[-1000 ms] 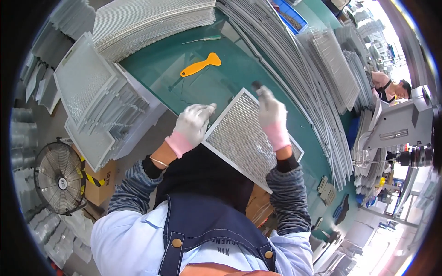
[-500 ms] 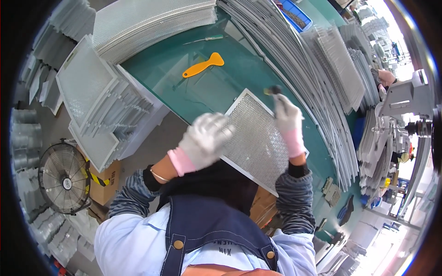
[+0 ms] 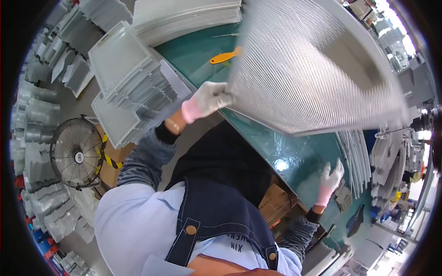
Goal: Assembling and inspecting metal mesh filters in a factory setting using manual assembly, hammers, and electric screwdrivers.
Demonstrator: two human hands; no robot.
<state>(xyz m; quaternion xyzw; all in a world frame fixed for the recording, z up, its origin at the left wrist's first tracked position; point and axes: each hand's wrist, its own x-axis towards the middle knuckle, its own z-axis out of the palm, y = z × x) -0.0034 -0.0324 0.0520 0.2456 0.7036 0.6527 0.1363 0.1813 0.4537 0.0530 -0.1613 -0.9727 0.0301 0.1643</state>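
Both hands wear white gloves with pink cuffs. The left hand (image 3: 207,100) is closed on the lower left corner of the big mesh panel (image 3: 313,64) and holds it up in the air, close to the camera. The right hand (image 3: 330,177) is open, with fingers spread, low over the green table (image 3: 276,152) and away from the panel.

The mesh panel is the biggest thing here. It is flat and silver-grey, with fine lines all over it and a thin metal frame around the edge. It tilts above the table and hides much of it.

On the left, a big pile of mesh panels (image 3: 129,87) leans in a messy stack beside the table. Another neat stack of grey sheets (image 3: 184,18) lies at the far end of the table.

A round fan (image 3: 76,152) stands on the floor at the left. Next to it is a brown cardboard box (image 3: 108,168) with a yellow and black striped strip on it.

A small orange scraper (image 3: 224,56) lies on the table, just past the raised panel's edge.
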